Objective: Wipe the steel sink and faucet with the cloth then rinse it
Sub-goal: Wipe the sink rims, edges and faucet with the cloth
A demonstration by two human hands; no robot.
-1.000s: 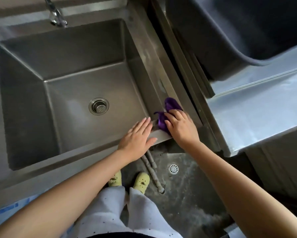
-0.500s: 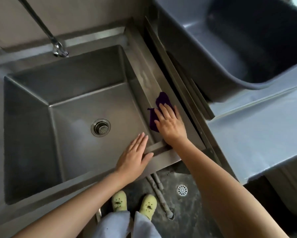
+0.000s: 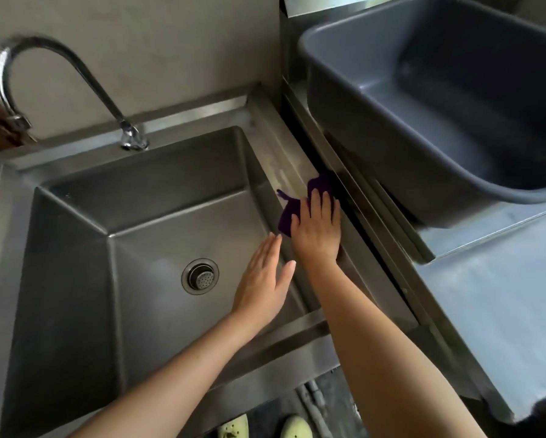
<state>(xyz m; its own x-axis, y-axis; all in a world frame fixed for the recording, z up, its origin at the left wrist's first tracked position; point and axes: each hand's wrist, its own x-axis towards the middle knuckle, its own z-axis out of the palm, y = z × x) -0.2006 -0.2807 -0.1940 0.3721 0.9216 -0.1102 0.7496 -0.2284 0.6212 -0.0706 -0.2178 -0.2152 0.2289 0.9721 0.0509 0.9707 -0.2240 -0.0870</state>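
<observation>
Cloth (image 3: 320, 184), purple and bunched, lies midway along the right rim of the steel sink (image 3: 278, 162), pressed flat under the right grip (image 3: 317, 230), fingers straight rather than curled round it. The left grip (image 3: 263, 286) is released and holds nothing, spread over the basin by its right wall. A good wipe likely needs even palm pressure and long overlapping strokes toward the back corner, reaching the seam beside the bench (image 3: 486, 295).
</observation>
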